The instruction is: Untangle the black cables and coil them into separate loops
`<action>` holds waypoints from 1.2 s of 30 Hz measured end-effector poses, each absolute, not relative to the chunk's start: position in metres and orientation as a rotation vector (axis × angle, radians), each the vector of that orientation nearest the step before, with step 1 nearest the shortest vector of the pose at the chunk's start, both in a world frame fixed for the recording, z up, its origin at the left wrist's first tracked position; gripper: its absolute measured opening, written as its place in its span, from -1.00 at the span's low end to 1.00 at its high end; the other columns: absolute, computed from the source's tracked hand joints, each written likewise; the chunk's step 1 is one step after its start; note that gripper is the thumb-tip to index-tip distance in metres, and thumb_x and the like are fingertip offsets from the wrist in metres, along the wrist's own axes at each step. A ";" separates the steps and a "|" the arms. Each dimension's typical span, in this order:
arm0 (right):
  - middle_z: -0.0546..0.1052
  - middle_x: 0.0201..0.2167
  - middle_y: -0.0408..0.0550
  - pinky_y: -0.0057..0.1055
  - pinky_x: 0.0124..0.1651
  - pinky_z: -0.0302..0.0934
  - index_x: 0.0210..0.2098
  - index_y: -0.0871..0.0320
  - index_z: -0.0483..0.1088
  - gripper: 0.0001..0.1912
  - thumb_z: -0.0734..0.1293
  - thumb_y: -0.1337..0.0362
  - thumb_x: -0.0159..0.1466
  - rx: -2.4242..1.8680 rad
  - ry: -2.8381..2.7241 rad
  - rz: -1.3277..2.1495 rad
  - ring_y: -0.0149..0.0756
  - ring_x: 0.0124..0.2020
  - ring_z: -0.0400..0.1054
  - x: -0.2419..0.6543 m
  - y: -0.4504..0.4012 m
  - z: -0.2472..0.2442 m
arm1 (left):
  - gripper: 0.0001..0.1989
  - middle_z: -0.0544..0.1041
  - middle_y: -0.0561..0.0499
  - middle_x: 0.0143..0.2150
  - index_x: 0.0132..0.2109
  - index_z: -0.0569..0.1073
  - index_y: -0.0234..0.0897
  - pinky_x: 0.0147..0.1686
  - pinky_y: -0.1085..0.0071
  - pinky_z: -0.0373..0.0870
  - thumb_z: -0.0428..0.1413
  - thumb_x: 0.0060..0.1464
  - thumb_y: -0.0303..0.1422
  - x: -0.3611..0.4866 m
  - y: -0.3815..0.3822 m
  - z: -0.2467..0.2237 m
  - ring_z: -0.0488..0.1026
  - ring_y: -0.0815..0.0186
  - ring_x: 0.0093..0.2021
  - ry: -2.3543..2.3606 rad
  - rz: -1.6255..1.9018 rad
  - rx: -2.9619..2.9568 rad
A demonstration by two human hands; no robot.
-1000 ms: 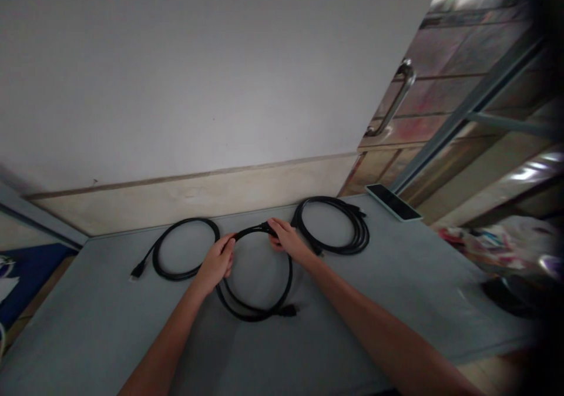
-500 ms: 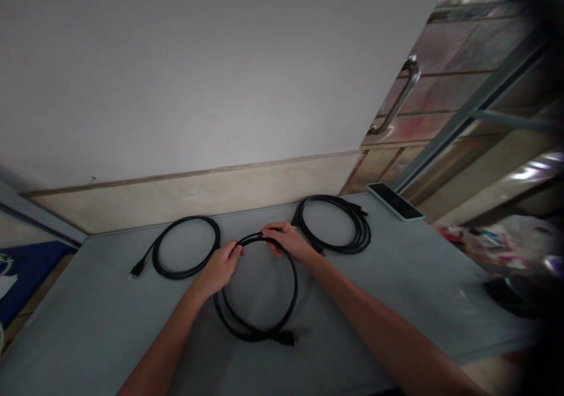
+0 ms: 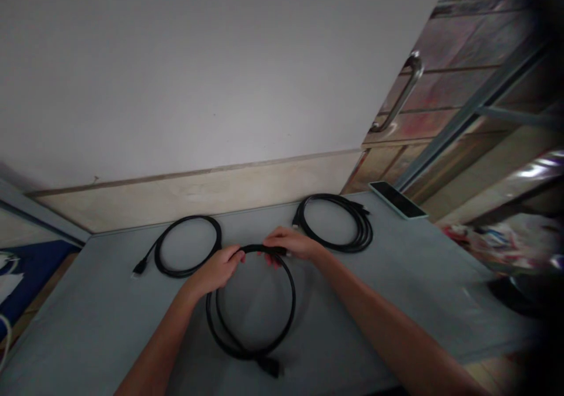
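Both hands hold the top of a loosely coiled black cable [image 3: 292, 302] over the grey table. My left hand [image 3: 222, 267] pinches the loop on its upper left. Just to the right, my right hand [image 3: 288, 244] grips the loop's upper right, with a plug end showing beside its fingers. The cable's other plug [image 3: 268, 366] hangs at the bottom of the loop. To the left lies a second coiled black cable [image 3: 165, 261], its plug [image 3: 140, 265] pointing out to the lower left. A third, thicker coil of black cable [image 3: 363, 231] rests beyond my right hand.
The grey table [image 3: 88, 325] stands against a white wall [image 3: 211, 79]. A phone [image 3: 399, 200] lies at its far right corner. Behind that are a metal handle [image 3: 400, 96] and a grey metal frame [image 3: 449, 131]. Blue fabric [image 3: 39, 272] shows at the left.
The held coil has swung slightly down and left, its lower plug now lower. My right hand has dropped a little, and a plug end now shows beside its fingers.
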State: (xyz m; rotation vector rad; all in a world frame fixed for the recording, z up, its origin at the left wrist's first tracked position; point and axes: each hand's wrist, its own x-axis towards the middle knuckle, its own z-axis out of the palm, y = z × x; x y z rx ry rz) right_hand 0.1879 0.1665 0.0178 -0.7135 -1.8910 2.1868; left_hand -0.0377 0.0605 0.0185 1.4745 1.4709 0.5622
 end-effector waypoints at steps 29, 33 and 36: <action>0.55 -0.40 -0.11 -0.53 -0.64 0.08 0.00 0.18 0.46 -0.59 0.26 0.10 0.27 -0.922 -1.917 1.397 -0.52 -0.70 0.16 0.186 0.176 0.010 | -0.48 0.41 0.04 -0.29 0.13 0.37 -0.20 -0.71 0.64 -0.03 0.18 0.05 -0.12 -0.029 0.070 0.019 0.26 0.53 -0.56 1.277 1.256 0.899; 0.53 -0.49 -0.10 -0.48 -0.43 0.20 -0.29 0.17 0.50 -0.74 0.27 0.13 0.29 -0.943 -2.041 1.040 -0.39 -0.52 0.33 0.184 0.174 0.010 | -0.47 0.40 0.11 -0.48 0.14 0.38 -0.28 -0.72 0.59 0.07 0.15 0.06 -0.15 -0.030 0.072 0.017 0.23 0.51 -0.66 1.444 1.159 1.063; 0.60 -0.30 -0.02 -0.35 -0.18 0.29 -0.22 0.13 0.53 -0.75 0.25 0.16 0.31 -0.945 -2.003 0.871 -0.23 -0.29 0.46 0.183 0.177 0.006 | -0.58 0.42 0.08 -0.50 0.00 0.44 -0.36 -0.73 0.55 0.12 0.09 0.09 -0.15 -0.031 0.073 0.015 0.26 0.47 -0.68 1.507 1.097 1.133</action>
